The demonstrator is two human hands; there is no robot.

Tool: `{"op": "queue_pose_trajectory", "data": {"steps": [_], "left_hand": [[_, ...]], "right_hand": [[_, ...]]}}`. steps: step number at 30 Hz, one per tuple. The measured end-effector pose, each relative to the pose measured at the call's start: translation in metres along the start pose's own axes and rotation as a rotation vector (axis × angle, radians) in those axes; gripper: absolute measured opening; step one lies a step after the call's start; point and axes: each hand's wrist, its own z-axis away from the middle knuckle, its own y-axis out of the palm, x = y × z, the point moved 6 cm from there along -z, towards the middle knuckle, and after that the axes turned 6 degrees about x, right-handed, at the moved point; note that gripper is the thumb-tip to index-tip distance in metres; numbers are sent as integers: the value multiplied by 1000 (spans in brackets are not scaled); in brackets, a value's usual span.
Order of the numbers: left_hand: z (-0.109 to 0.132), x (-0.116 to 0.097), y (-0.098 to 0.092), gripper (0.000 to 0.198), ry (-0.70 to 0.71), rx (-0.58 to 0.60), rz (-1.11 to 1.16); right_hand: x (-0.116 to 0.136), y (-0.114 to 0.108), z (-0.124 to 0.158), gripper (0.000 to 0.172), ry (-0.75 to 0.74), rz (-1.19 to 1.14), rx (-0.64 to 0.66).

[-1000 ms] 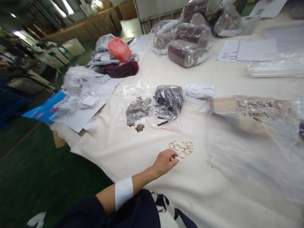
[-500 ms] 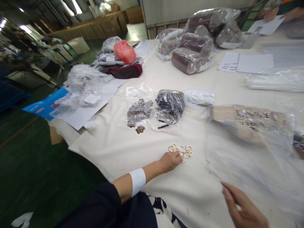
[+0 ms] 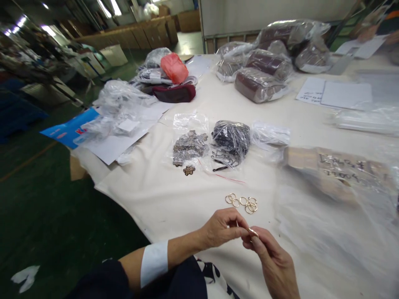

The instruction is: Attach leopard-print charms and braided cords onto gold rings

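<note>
My left hand (image 3: 222,227) and my right hand (image 3: 274,257) meet above the white-covered table, fingertips pinched together on one small gold ring (image 3: 253,232). Most of that ring is hidden by the fingers. Just beyond the hands lie several loose gold rings (image 3: 249,209) in two small clusters. Farther back, a clear bag of leopard-print pieces (image 3: 188,147) lies flat, with one flower-shaped leopard piece (image 3: 189,170) in front of it. Beside it sits a clear bag of black chain or cord (image 3: 231,139).
On the right lies a plastic bag with beige contents and handwriting (image 3: 339,166). Wrapped brown bags (image 3: 260,85) are piled at the back, near white papers (image 3: 346,94). Plastic wrapping (image 3: 121,97) and a red bundle (image 3: 175,68) occupy the left. Another person's hands (image 3: 370,31) show at far right.
My left hand has left the ring cluster with a ring and moved toward me. My right hand has come in from the right to meet it. The view has shifted slightly.
</note>
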Motion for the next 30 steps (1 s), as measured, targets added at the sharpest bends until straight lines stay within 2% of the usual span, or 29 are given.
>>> {"op": "queue_pose_trajectory", "data": {"steps": [3,6,10,13,15,20,23,25,27,30], "left_hand": [[7,0,-3,31,-31,-91,71],[10,-7,-6,30,2,-120,-11],[12,-19,-4,29,97,-37,-251],[12,-22,3,27,148,52,-394],[12,-22,4,26,158,63,-402],[12,-18,5,21,171,23,-305],[14,-9,3,21,83,-29,-219],[14,-1,0,27,23,-66,-176],[11,7,-11,24,-17,-120,-196],[-3,21,-42,15,-85,-266,-390]], "right_hand": [[-13,5,5,20,93,-121,-15],[-21,11,7,32,208,-234,47],[-13,17,11,37,323,-234,123],[-5,23,12,36,307,-258,150],[-4,25,11,38,255,-252,151],[-10,26,7,38,127,-103,98],[-7,28,5,37,131,-38,79],[-3,27,3,34,154,25,50],[-3,24,0,35,191,92,9],[-10,22,-7,38,230,133,-20]]}}
